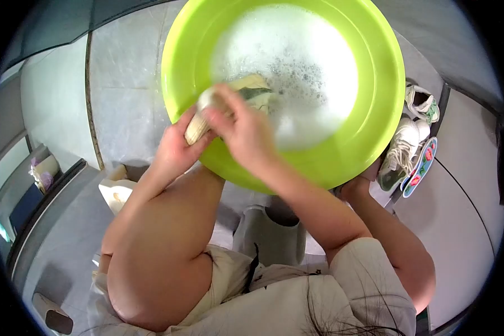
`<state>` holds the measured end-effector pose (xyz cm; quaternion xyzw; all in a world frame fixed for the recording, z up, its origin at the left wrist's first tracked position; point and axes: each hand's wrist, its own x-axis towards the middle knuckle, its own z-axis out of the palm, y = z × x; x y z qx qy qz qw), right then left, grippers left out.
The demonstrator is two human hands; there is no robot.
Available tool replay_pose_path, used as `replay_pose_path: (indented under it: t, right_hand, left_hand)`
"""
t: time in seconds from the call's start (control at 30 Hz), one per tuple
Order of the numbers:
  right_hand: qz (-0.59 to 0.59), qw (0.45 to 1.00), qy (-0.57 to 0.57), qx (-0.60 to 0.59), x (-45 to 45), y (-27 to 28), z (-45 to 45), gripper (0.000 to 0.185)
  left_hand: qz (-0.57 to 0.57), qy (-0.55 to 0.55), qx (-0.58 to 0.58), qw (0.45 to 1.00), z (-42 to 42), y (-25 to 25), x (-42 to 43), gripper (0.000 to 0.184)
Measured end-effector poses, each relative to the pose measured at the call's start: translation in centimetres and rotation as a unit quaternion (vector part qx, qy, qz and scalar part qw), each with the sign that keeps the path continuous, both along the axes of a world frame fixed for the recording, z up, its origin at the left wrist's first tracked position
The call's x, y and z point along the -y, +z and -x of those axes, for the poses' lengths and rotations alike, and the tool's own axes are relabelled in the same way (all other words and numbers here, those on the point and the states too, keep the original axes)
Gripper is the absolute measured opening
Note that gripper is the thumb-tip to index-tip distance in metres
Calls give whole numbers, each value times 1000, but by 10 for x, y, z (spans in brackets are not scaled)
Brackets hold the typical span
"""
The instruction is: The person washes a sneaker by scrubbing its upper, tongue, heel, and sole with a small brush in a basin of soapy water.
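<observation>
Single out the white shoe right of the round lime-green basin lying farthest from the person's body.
The white shoe with green patches, its dark opening showing; the white lace-up shoe lies closer to the person's body.

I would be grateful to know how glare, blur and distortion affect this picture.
Head view: the right hand looks motion-blurred, the left hand somewhat clearer; head view: the suds wash out to near-white inside the green basin; head view: wide-angle distortion bows edges towards the sides, with black corners around a rounded image.
</observation>
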<state>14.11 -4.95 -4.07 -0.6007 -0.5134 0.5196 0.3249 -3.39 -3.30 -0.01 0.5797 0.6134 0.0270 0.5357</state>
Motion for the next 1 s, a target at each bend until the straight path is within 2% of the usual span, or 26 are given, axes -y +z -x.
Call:
replay_pose_path:
  t: [0.03, 0.13, 0.17, 0.27, 0.3, 0.37, 0.4, 0.43, 0.57, 0.6, 0.67, 0.7, 0.77, 0.87, 0.9, 1.0]
  right_hand:
    - [-5, 997, -72, 21, -8, -27, -4, 56]
    - [101, 984, -135, 58, -28, -90, -40, 57]
    - [143, 986, -56, 70, -30, -57, -34, 58]
    - [54, 998, -33, 25, -12, -3, -5, 55]
    - [46, 997, -41, 53, -15, -18, -9, 52]
    - [73, 992, -94, 32, -32, -88, -33, 53]
    - [93, 988, -120, 22, -33, -105, -40, 54]
    - [93, 989, -96, 60, -35, -95, -44, 53]
    - [37, 998, 10, 49, -20, -7, -11, 51]
    - [77, 996, -13, 47, -16, -20, -14, 52]
    - [123, 989, -68, 52, -40, -79, -41, 56]
    - [157, 987, -46, 2, -47, -99, -67, 58]
    - [139, 968, -44, 203, -39, -117, -85, 59]
    - [200, 960, -195, 19, -35, -115, -93, 66]
    - [212, 952, -216, -51, -40, -112, -95, 67]
    - [252, 893, -268, -261, -31, -98, -99, 72]
  left_hand:
    - [-25, 4, 11, 1000, -5, 2, 1, 59]
    - [-83, -33, 21, 996, -8, 2, 7, 59]
    - [-106, -51, 20, 993, -8, -1, 4, 59]
    - [-51, 11, 38, 998, -3, -4, 5, 60]
    - [-56, 4, 32, 998, -4, -3, 5, 60]
    - [-74, -4, 21, 997, -7, 0, 4, 60]
    - [-71, -6, 23, 997, -8, 2, 6, 59]
    - [-73, -7, 25, 997, -9, 1, 5, 58]
    - [-75, 13, 35, 996, -1, -8, 7, 59]
    - [-46, 29, 20, 998, -1, -4, 14, 58]
    - [-19, 55, 2, 998, -6, -3, 4, 55]
    - [-39, 54, 22, 998, -6, -4, -2, 54]
    - [-59, 58, 58, 995, 3, -8, 1, 52]
    - [-12, 67, 131, 989, 22, 4, -8, 50]
    - [-32, 90, 181, 979, 28, 3, -7, 50]
    - [-59, 72, 244, 965, 41, 4, -9, 54]
